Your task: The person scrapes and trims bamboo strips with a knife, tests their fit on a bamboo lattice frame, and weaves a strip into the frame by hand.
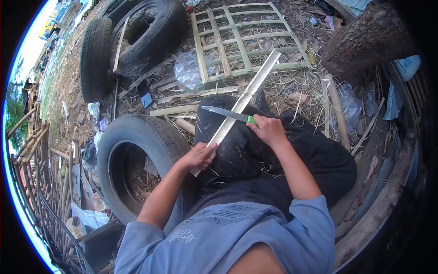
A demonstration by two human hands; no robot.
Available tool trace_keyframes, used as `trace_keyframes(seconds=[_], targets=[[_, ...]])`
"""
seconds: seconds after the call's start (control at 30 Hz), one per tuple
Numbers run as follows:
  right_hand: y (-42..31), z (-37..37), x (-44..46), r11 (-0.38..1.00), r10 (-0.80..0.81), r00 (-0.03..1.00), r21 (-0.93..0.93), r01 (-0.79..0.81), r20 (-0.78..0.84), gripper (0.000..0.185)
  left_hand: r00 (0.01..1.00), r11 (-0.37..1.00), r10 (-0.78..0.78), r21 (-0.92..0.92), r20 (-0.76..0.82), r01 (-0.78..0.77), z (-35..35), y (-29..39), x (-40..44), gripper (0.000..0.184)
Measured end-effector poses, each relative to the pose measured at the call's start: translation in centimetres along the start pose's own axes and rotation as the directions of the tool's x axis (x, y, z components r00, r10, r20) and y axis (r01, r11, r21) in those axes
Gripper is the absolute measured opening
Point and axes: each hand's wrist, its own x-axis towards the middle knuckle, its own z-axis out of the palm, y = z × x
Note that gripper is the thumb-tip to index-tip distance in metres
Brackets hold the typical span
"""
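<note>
A split bamboo strip (250, 89) lies slantwise over my dark-trousered legs, its pale hollow side facing up. My left hand (199, 156) is closed around its lower end. In my right hand (269, 130) is a knife (226, 113) with a green handle, gripped in a fist. The blade points left and crosses over the strip near its middle; whether it touches the bamboo I cannot tell. Beyond my knees, a lattice of bamboo strips (242, 39) rests on the ground.
A tyre (137, 132) leans close by my left arm, with more tyres (155, 36) at the upper left. Loose bamboo pieces (196, 96), shavings and clear plastic (188, 68) litter the ground. A thick trunk (365, 41) stands at the upper right. A bamboo fence (34, 169) runs along the left.
</note>
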Motion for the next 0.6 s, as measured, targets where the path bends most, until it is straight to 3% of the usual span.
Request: trace_keyframes(seconds=[0.1,0.23,0.33,0.6], targets=[[1.4,-0.2,0.3,1.000,0.006,0.999,0.023,-0.007,0.038,0.036,1.000,0.999,-0.009,-0.038,0.024,0.010,0.5,-0.1,0.7,0.051],[1.2,1.1,0.9,0.999,-0.004,0.998,-0.043,0.002,-0.065,0.039,1.000,0.998,0.000,-0.057,0.000,0.000,-0.1,0.1,0.4,0.050],[1.5,0.6,1.3,0.983,0.159,0.982,-0.078,-0.167,-0.104,0.041,1.000,0.998,0.012,-0.060,0.009,-0.011,-0.1,-0.3,0.1,0.050],[3.2,-3.3,2.6,0.964,0.037,0.992,-0.257,-0.067,-0.120,0.039,0.998,0.997,0.062,-0.042,0.026,-0.061,0.1,0.1,0.3,0.051]])
